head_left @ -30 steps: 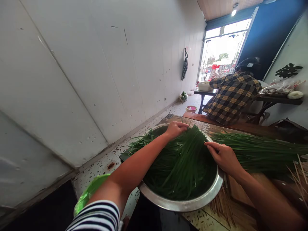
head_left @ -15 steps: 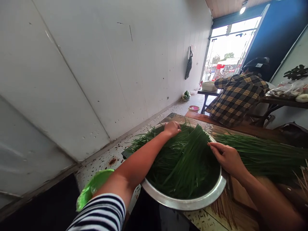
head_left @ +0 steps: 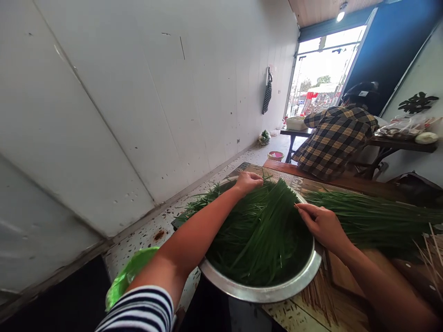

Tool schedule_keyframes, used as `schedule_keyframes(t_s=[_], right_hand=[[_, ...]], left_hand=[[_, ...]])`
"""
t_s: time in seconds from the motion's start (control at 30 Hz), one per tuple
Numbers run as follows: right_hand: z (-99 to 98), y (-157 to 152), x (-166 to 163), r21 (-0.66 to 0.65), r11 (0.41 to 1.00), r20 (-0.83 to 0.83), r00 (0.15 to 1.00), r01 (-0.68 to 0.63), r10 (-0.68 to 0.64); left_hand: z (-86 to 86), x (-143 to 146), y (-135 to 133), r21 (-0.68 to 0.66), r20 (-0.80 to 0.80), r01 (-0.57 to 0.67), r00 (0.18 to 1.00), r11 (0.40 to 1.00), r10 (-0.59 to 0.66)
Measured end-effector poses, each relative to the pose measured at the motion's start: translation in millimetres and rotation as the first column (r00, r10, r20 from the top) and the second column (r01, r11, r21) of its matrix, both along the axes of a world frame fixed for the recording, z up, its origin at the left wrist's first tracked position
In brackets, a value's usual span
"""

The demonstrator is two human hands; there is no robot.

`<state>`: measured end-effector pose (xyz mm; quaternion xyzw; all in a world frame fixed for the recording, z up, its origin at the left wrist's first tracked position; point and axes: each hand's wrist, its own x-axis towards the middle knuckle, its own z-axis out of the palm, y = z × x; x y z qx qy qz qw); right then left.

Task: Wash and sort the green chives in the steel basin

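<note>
A wide metal basin [head_left: 254, 293] holds a heap of long green garlic chives [head_left: 238, 240]. Over its right half, a fan of chives [head_left: 273, 221] hangs side by side in a row from its upper edge. At the right end of that row my right hand [head_left: 320, 226] pinches the tip of a thin wooden skewer [head_left: 296, 205]; the rest of the skewer is hidden among the leaves. My left hand [head_left: 249, 182] is over the basin's far rim, left of the row, thumb and fingers pressed together among the leaf ends. What it pinches is too small to tell.
More chives [head_left: 374, 216] lie on cardboard to the right. Loose skewers [head_left: 320, 295] lie beside the basin, near a wooden board [head_left: 346, 272]. A green-lined bin [head_left: 131, 272] stands at lower left. A person in a plaid shirt [head_left: 335, 138] sits ahead, back turned.
My left hand has shifted slightly right towards the row, its fingers now reaching further forward. My right hand keeps its pinch on the skewer. The whole view has shifted a little.
</note>
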<state>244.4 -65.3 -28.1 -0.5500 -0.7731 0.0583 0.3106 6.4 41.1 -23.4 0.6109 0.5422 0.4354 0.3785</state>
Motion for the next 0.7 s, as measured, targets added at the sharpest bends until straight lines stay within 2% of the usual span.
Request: schedule_keyframes(t_s=[0.2, 0.4, 0.7], right_hand=[[-2.5, 0.5, 0.2, 0.011, 1.000, -0.010, 1.000, -0.004, 0.004], [-4.6, 0.9, 0.9, 0.005, 1.000, -0.015, 1.000, -0.002, 0.002], [-3.3, 0.7, 0.1, 0.015, 1.000, -0.013, 1.000, -0.011, 0.011]], left_hand=[[4.7, 8.1, -6.6, 0.005, 0.117, 0.007, 0.993, 1.000, -0.008], [0.6, 12.7, -5.5, 0.059, 0.089, 0.011, 0.996, 0.998, -0.017], [6.0, 18.0, -12.4, -0.016, 0.172, 0.022, 0.985, 1.000, -0.019]])
